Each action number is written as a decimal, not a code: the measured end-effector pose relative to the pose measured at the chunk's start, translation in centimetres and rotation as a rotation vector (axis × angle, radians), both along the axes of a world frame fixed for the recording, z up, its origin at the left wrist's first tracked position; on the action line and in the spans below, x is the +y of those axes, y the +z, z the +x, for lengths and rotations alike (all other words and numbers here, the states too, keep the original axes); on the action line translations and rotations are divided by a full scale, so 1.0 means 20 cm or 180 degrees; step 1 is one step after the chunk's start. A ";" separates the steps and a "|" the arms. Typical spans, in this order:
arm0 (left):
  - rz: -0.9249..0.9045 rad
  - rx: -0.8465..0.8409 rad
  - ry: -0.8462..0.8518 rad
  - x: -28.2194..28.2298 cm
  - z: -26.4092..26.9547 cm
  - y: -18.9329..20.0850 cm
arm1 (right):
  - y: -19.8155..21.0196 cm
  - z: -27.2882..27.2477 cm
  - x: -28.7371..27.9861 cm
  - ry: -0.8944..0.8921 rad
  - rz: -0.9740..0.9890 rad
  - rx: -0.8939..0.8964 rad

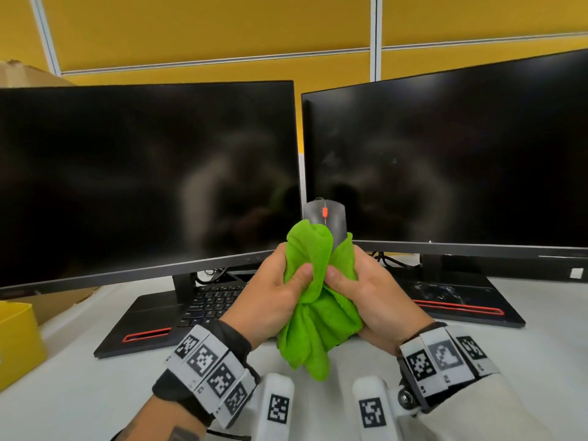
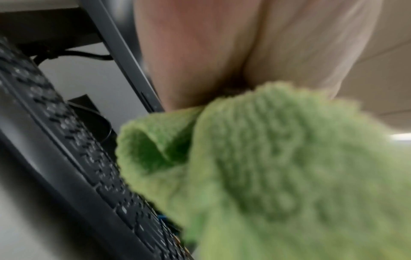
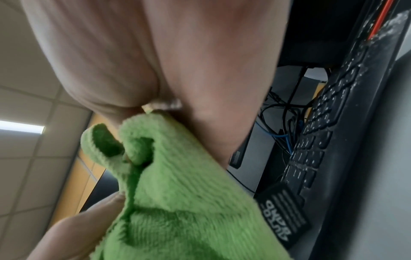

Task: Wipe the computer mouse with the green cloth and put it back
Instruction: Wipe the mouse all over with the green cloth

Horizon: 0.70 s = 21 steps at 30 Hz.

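1. Nearest my head camera are both wrists with their tag bands, and just beyond them my left hand point(image 1: 270, 294) and right hand point(image 1: 375, 291) are curled round the green cloth point(image 1: 318, 313), thumbs pinching its folds.
2. Inside that bundle sits the mouse point(image 1: 327, 218), raised above the desk point(image 1: 95, 377) in front of the gap between the two monitors. I judge it is lifted so the cloth can reach every side.
3. Only the mouse's front shows: dark grey, smooth, with an orange-red scroll wheel; the rest is wrapped.
4. Loose cloth hangs below my palms, clear of the keyboard point(image 1: 213, 300).
5. Both wrist views are blurred, showing only palm and green pile.
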<state>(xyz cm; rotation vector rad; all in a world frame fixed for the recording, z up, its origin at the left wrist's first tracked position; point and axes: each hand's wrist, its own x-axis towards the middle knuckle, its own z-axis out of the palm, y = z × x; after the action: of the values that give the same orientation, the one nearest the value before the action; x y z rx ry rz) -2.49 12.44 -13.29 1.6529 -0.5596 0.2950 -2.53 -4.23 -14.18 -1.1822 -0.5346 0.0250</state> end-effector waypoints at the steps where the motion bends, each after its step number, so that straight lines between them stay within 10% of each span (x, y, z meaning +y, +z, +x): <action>1: 0.0130 -0.0101 0.0007 0.01 0.00 0.00 | 0.00 0.00 -0.01 0.0083 0.0007 0.0034; 16: 0.2038 -0.0536 0.0872 0.10 -0.05 0.10 | 0.03 0.00 -0.05 -0.0096 0.0204 0.0145; 21: 0.0868 -0.0069 0.0678 0.12 -0.08 0.16 | 0.05 0.01 -0.11 -0.0191 0.0210 0.0061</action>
<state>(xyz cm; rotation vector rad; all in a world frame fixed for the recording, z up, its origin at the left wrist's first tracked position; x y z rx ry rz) -4.12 14.90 -10.05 1.9807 -0.4548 0.4065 -2.30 -6.47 -13.27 -1.1321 -0.4796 -0.0325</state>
